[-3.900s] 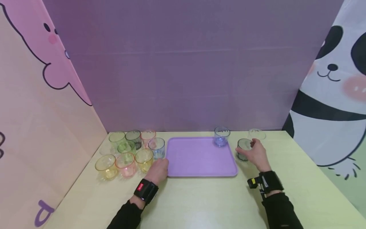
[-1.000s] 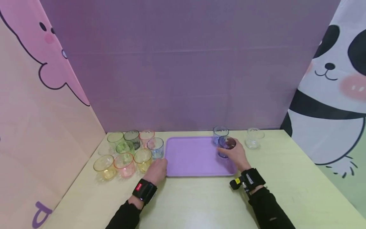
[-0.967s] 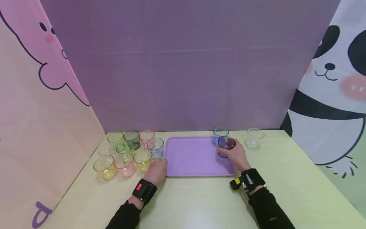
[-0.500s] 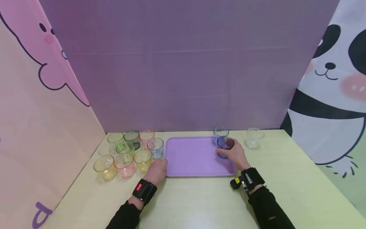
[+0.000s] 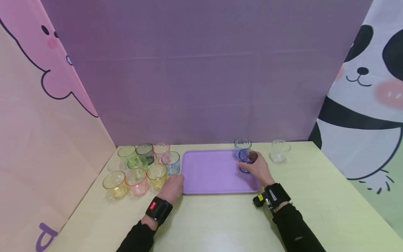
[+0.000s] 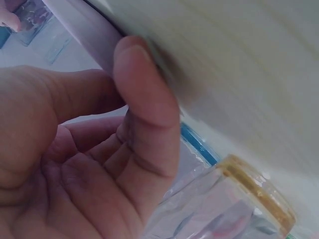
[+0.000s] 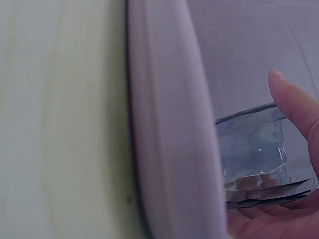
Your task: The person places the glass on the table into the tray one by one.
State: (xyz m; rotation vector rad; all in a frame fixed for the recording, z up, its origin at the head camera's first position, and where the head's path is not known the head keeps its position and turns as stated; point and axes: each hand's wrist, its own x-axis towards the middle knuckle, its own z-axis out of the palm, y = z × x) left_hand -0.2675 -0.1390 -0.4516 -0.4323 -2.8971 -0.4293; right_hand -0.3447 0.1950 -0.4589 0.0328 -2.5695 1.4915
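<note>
The right grip (image 5: pixel 259 169) holds a dark glass (image 5: pixel 246 159) between thumb and fingers, on or just above the right side of a purple tray (image 5: pixel 212 172) toward the desk's (image 5: pixel 217 224) far edge; the left grip (image 5: pixel 172 188) pinches the tray near its near left corner; behind the dark glass stands a blue glass (image 5: pixel 241 146), with a clear glass (image 5: pixel 278 152) toward the desk's far right corner and coloured glasses (image 5: pixel 137 182) clustered toward its far left corner

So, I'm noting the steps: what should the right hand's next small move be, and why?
Probably open the right hand: the dark see-through round cup it grips seems to stand upright on the purple rectangular tray, in front of a blue see-through cup, and the left hand pinches the tray's edge.
</note>
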